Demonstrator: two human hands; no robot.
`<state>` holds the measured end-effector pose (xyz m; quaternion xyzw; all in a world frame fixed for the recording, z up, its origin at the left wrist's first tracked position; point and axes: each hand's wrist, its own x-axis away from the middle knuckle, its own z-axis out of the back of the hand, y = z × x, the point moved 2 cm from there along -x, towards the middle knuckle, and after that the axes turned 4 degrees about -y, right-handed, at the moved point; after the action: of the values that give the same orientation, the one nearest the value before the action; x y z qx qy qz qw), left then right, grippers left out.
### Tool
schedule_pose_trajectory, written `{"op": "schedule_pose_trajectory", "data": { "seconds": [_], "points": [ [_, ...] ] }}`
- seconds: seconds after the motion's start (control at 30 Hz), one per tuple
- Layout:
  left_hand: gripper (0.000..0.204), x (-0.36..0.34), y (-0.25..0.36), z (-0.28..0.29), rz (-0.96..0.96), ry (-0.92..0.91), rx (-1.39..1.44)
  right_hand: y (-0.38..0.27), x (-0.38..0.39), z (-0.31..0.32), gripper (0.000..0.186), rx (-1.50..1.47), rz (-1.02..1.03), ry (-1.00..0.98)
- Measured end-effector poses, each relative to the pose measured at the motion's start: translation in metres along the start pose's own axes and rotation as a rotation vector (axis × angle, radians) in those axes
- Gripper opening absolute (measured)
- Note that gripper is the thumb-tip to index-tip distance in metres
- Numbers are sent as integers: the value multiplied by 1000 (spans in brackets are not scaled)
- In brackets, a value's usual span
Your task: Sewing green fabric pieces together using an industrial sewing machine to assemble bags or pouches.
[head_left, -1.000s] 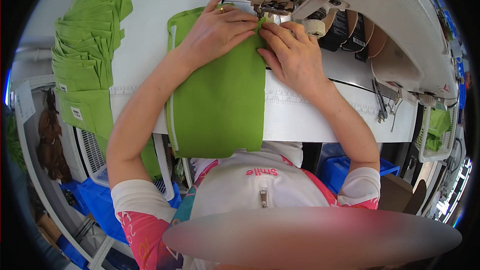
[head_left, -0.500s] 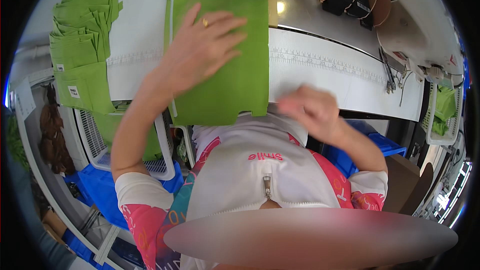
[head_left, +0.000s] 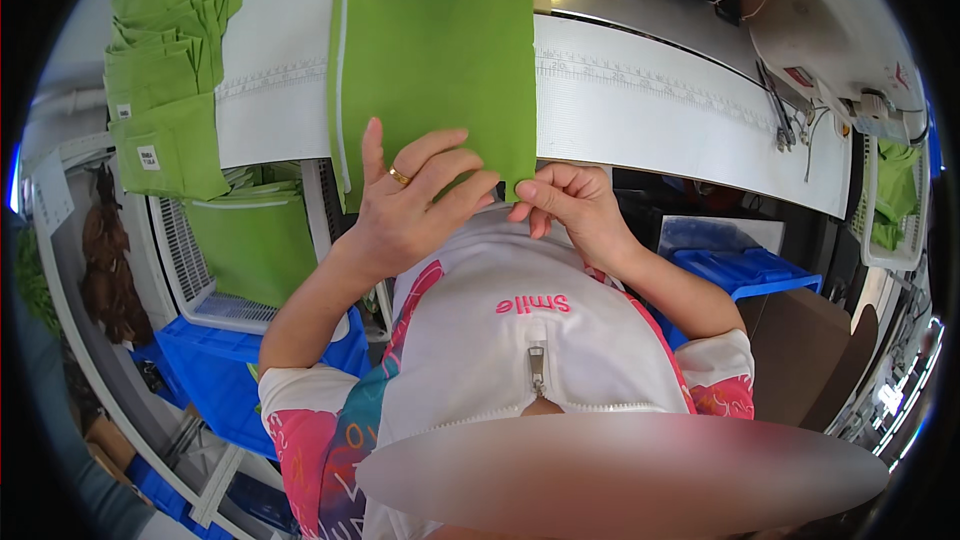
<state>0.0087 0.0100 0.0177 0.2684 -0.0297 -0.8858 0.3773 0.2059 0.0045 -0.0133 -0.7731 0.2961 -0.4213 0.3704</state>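
A flat green fabric piece with a white strip along its left side lies over the table and hangs past its front edge. My right hand pinches the near right corner of this fabric between thumb and fingertips. Close to the fabric's near edge is my left hand, its fingers apart and bent, with a gold ring on one of them. It grips nothing; whether its fingertips touch the cloth I cannot tell.
Stacked green fabric pieces lie on the table's left. The white tabletop bears ruler markings. Scissors rest at the right, near the machine body. A white basket with green cloth stands below left; a blue crate sits below right.
My left hand has drawn back toward me from the middle of the fabric. My right hand has come in to the near corner and taken hold of it. The fabric has shifted away slightly.
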Motion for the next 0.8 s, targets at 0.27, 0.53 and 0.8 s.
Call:
{"op": "schedule_pose_trajectory", "data": {
  "seconds": [0.27,0.53,0.8],
  "points": [
    [22,-6,6,-22,-36,76,-134,-5,2,1,19,-1,-60,7],
    [12,-7,3,-24,-75,178,-36,-13,23,15,16,455,173,45],
    [21,-12,5,-20,-51,179,16,-34,12,2,24,1474,1143,190]
  ]
}}
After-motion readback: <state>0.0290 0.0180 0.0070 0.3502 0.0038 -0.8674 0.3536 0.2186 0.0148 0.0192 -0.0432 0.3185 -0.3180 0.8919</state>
